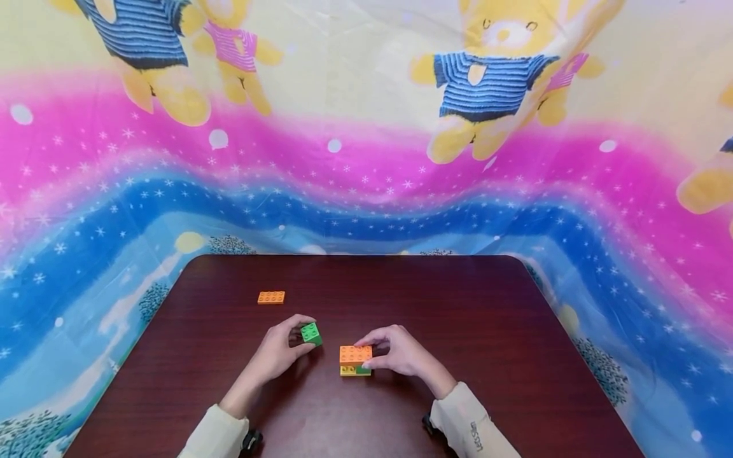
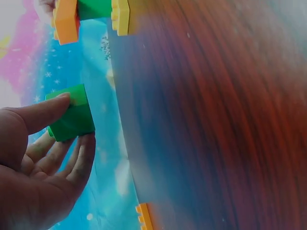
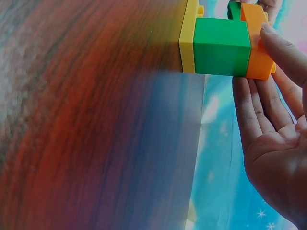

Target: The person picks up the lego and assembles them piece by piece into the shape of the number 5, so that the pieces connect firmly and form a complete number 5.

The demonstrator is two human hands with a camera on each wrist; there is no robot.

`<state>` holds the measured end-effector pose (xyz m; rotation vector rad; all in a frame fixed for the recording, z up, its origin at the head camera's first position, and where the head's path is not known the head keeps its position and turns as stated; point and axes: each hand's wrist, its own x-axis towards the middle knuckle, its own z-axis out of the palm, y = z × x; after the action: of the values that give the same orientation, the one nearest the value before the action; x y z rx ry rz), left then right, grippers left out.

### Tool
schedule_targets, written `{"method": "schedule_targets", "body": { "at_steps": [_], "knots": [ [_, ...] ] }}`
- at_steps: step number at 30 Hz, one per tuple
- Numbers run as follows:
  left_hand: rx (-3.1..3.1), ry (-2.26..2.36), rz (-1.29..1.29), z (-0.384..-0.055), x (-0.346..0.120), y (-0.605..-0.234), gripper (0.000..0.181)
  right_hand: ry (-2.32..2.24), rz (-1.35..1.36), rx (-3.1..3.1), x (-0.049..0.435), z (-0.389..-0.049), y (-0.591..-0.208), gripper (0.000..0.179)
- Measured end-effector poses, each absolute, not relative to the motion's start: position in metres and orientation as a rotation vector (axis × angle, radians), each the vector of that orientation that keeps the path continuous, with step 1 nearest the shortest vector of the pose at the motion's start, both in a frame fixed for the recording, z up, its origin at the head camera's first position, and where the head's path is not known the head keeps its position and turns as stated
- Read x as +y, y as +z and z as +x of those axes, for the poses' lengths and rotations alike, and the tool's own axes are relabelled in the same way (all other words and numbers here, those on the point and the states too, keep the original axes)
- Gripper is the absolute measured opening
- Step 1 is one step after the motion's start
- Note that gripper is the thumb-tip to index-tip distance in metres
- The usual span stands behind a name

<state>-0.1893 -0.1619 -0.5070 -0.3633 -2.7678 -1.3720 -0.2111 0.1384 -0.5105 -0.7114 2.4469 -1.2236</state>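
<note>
My left hand [image 1: 278, 351] pinches a green building block [image 1: 311, 334] between thumb and fingers, to the left of a small stack. In the left wrist view the thumb presses one face of this block [image 2: 74, 115] while fingertips touch the opposite side. The stack has a thin yellow plate [image 1: 347, 371] at the bottom, a second green block [image 3: 222, 46] on its right part, and an orange brick [image 1: 356, 354] on top. With thumb and fingers, my right hand [image 1: 401, 352] grips the orange brick from the right. Under its left part, a gap shows yellow studs.
A thin orange plate [image 1: 271, 298] lies farther back on the left of the dark red-brown table [image 1: 458, 305]. Behind the table's far edge hangs a printed cloth [image 1: 343, 210] with bears, which also runs down both sides.
</note>
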Motion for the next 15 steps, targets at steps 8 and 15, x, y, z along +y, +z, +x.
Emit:
{"method": "schedule_targets", "body": {
  "at_steps": [8,15],
  "knots": [
    [-2.731,-1.423,-0.52,-0.183,-0.153,-0.501,0.04,-1.213,-0.713,2.457,0.137,-0.21,-0.508,0.038],
    [-2.738,-1.414,-0.604,-0.179,-0.143,-0.496,0.041,-1.21,-0.693,2.469,0.137,-0.211,-0.51,0.037]
  ]
}}
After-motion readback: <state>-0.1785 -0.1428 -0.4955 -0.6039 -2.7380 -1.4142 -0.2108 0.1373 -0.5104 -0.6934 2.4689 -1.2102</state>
